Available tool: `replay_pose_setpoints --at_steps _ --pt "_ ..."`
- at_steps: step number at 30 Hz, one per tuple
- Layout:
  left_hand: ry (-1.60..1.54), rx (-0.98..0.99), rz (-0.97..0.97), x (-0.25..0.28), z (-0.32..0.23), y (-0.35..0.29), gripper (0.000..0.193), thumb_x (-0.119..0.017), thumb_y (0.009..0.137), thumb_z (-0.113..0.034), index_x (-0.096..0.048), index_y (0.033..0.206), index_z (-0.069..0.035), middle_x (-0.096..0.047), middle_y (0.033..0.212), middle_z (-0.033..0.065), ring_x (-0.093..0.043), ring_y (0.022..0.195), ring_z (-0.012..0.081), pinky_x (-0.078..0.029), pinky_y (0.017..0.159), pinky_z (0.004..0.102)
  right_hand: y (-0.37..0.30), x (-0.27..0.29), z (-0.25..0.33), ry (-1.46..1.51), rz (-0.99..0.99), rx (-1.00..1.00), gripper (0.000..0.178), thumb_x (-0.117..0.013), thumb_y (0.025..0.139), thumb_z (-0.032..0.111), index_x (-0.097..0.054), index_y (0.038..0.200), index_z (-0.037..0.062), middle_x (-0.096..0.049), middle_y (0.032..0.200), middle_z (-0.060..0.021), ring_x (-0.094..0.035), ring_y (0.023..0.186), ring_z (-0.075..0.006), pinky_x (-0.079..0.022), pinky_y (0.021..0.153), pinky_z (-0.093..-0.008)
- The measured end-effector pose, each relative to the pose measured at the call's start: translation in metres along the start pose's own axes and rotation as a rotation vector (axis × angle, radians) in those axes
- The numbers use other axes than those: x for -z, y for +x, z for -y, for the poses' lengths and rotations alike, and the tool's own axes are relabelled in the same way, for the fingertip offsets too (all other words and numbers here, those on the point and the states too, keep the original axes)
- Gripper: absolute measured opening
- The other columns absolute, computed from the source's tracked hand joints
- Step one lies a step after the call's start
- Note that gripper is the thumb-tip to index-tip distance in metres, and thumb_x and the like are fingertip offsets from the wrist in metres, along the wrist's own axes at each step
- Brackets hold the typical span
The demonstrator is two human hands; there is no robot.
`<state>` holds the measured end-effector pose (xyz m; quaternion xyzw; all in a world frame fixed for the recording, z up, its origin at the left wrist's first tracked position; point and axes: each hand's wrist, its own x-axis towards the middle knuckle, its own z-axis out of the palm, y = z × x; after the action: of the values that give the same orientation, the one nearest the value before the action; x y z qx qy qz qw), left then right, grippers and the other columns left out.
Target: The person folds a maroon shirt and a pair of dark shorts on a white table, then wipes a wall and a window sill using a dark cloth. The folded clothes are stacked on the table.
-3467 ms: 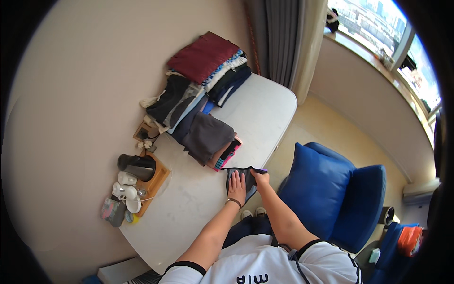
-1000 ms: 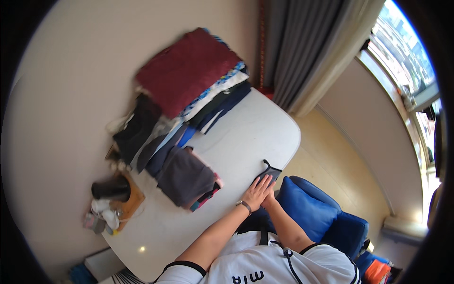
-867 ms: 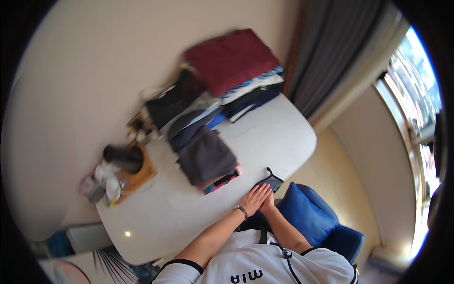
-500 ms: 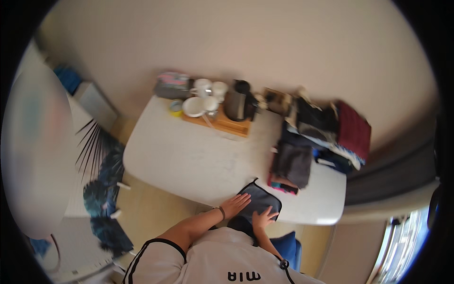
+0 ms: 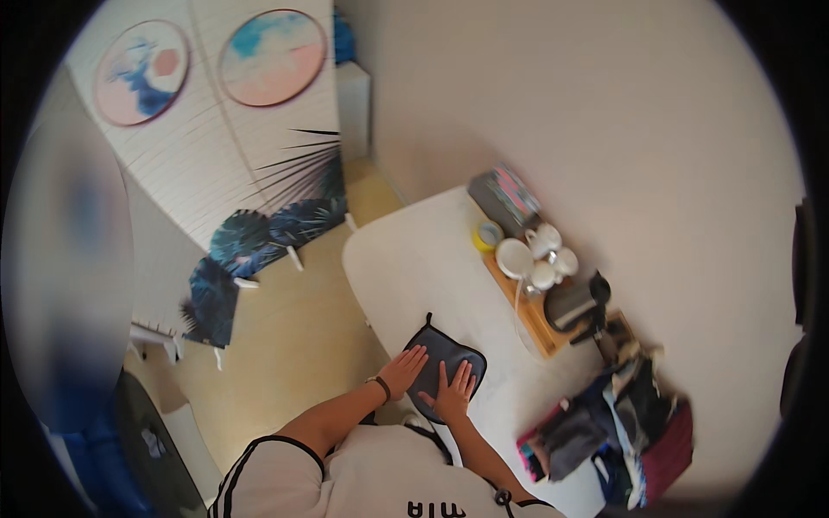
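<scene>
A dark grey cloth (image 5: 442,347) with black edging and a small loop at its far corner lies flat near the table's front edge. It looks folded into a rough square. My left hand (image 5: 404,371) rests on its left side, fingers stretched out over the fabric. On the nearer right part lies my right hand (image 5: 452,393), palm down with its fingers spread. Neither hand grips the cloth; both press on it from above. The cloth under my palms is hidden.
The white table (image 5: 389,259) carries a wooden tray (image 5: 553,347) with white cups (image 5: 515,258) and a kettle (image 5: 570,305). Beside it are a yellow tape roll (image 5: 486,237) and a grey package (image 5: 505,197). Folded clothes (image 5: 574,440) pile up at right. A folding screen (image 5: 216,155) stands left.
My view has turned left, so the screen shows more. The cloth now lies further onto the table, wholly on its top, with both hands still flat on it.
</scene>
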<state>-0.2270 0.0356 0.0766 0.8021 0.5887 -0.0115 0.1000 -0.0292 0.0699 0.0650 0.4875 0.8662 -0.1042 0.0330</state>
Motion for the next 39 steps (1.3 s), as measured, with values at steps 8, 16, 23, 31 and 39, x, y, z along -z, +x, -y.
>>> replay_pose_setpoints --at_steps 8,16,23,31,39 --pt "-0.331 0.754 -0.351 -0.021 0.036 -0.002 0.079 -0.059 0.089 -0.034 -0.032 0.141 0.017 -0.031 0.147 0.0382 -0.027 0.140 0.0500 -0.024 0.117 0.0521 0.124 0.001 0.049 0.043 -0.253 0.324 0.101 -0.068 0.071 0.069 -0.035 0.153 0.0197 -0.015 0.156 -0.0358 -0.014 0.146 -0.0485 -0.015 0.115 -0.0625" --pt "-0.417 1.188 -0.250 0.000 0.103 0.026 0.085 -0.058 0.090 -0.048 -0.034 0.142 0.014 -0.037 0.145 0.0334 -0.035 0.135 0.0452 -0.030 0.109 0.0536 0.201 -0.011 0.116 0.012 -0.227 0.304 0.083 -0.059 0.082 0.053 -0.032 0.154 0.0227 -0.012 0.157 -0.0342 -0.010 0.148 -0.0472 -0.012 0.116 -0.0626" --pt "-0.477 1.073 -0.316 0.020 0.172 0.013 0.078 -0.066 0.087 -0.039 -0.038 0.139 0.012 -0.055 0.123 0.0231 -0.050 0.116 0.0375 -0.041 0.098 0.0484 0.243 0.003 0.169 -0.044 -0.019 0.109 0.101 -0.063 0.077 0.059 -0.017 0.158 0.0213 -0.001 0.157 -0.0372 -0.001 0.148 -0.0498 -0.009 0.115 -0.0636" --pt "-1.134 0.936 -0.153 0.004 0.229 0.037 0.078 -0.061 0.092 -0.030 -0.025 0.136 0.024 -0.063 0.107 0.0338 -0.065 0.098 0.0434 -0.053 0.084 0.0457 0.269 -0.019 0.203 -0.195 0.034 -0.052 0.091 -0.060 0.088 0.038 -0.006 0.159 0.0208 0.002 0.157 -0.0366 -0.001 0.147 -0.0514 -0.011 0.115 -0.0634" --pt "-1.343 0.982 -0.048 -0.001 0.251 0.058 0.056 -0.056 0.096 -0.023 -0.029 0.122 0.019 -0.066 0.102 0.0339 -0.067 0.098 0.0422 -0.054 0.083 0.0454 0.279 -0.008 0.219 -0.168 0.108 -0.086 0.084 -0.052 0.093 0.040 -0.005 0.159 0.0209 0.005 0.157 -0.0366 0.002 0.147 -0.0516 -0.009 0.114 -0.0646"
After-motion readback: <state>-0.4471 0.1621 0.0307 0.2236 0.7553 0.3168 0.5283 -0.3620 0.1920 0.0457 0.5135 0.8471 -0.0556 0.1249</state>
